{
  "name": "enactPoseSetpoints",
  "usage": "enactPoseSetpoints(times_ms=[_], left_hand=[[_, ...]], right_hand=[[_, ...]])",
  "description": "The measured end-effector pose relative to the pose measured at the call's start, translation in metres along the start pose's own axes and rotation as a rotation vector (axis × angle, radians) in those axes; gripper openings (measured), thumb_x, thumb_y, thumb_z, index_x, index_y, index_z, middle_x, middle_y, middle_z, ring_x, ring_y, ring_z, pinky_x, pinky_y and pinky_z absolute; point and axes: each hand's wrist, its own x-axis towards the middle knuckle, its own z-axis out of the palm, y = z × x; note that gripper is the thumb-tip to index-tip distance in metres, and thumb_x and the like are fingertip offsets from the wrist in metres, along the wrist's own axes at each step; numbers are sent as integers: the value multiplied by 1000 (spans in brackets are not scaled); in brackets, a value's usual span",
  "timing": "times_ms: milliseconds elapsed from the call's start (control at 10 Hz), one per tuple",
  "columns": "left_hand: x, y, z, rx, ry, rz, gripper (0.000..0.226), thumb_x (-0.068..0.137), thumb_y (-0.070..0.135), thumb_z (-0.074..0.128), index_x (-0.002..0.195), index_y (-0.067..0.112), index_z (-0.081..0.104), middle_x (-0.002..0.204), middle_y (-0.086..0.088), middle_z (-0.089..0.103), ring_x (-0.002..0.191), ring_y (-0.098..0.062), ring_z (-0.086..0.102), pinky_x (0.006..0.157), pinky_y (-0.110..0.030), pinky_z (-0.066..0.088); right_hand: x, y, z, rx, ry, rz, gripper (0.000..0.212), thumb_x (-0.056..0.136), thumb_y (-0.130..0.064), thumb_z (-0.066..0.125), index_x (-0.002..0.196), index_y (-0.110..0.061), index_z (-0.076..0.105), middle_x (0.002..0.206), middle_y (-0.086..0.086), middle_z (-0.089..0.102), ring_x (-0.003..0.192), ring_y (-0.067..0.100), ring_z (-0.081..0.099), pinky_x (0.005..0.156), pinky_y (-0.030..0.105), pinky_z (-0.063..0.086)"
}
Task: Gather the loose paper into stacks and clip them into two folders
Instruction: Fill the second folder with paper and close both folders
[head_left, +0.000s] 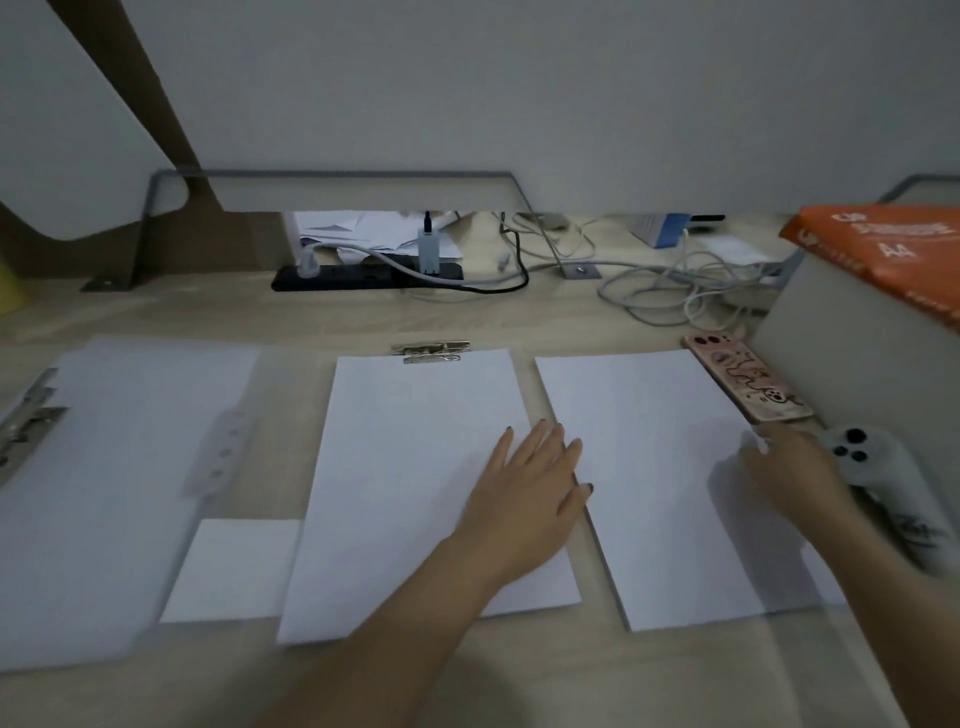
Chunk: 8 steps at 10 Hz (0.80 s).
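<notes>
White clipped stack (415, 493), pinned flat by the open left hand (530, 483); right hand (789, 467) pinches the edge of the neighbouring stack (649, 467), probably to lift it.

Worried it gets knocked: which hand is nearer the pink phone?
Right. The right hand is right by the pink phone's near end; the left hand rests on the middle sheet, farther left.

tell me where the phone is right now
Head view, right side of the desk: the phone lies beside the far corner of the right-hand paper, just beyond the white controller.
</notes>
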Motion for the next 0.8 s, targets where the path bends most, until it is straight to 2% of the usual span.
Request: enactPoseSetpoints(times_ms=[100,200,300,500,600,700,800], left_hand=[[3,10,7,12,-34,10,94,69,63,-13,150,19,9,160,3,1,146,-8,-10,113,-31,-16],[1,13,12,6,-58,-3,102,61,62,-16,150,19,8,160,3,-2,146,-8,-10,112,-30,-15],[0,13,14,16,-44,-5,99,64,60,-15,150,18,6,160,2,-5,146,-9,-10,112,-29,-14],[-2,12,17,2,-58,-6,91,69,59,-12,150,19,1,159,5,-9,145,-7,-15,112,-27,-16],[-3,10,17,-3,-66,-9,90,70,59,-12,150,19,0,159,5,-10,144,-6,-16,112,-27,-17],[-4,11,17,-10,-70,-15,89,71,58,-11,150,20,0,159,6,-10,144,-5,-15,112,-26,-17],[-4,12,19,-16,-71,-19,90,69,59,-13,150,20,-1,159,6,-11,144,-4,-16,113,-27,-17]], right_hand=[[3,10,-7,-43,13,7,35,90,-10,45,121,6,52,122,30,54,111,42,50,89,41,40],[8,11,-10,-85,6,12,32,90,-8,46,115,10,54,120,31,54,109,41,50,84,38,41],[17,7,-10,-65,-9,83,30,89,-13,46,105,9,58,115,31,56,105,40,53,73,32,33],[19,-3,-11,16,-34,206,28,88,-13,47,99,9,60,107,30,61,102,41,58,74,36,40],[16,-2,-10,-19,-45,172,30,93,-10,38,110,5,57,117,26,58,111,36,54,87,34,43],[13,0,-11,100,-35,136,17,92,-9,39,89,-5,55,104,23,59,97,33,56,79,33,41],[9,-2,-19,191,-12,35,7,87,-7,42,89,-9,49,95,17,51,88,29,47,73,31,33]])
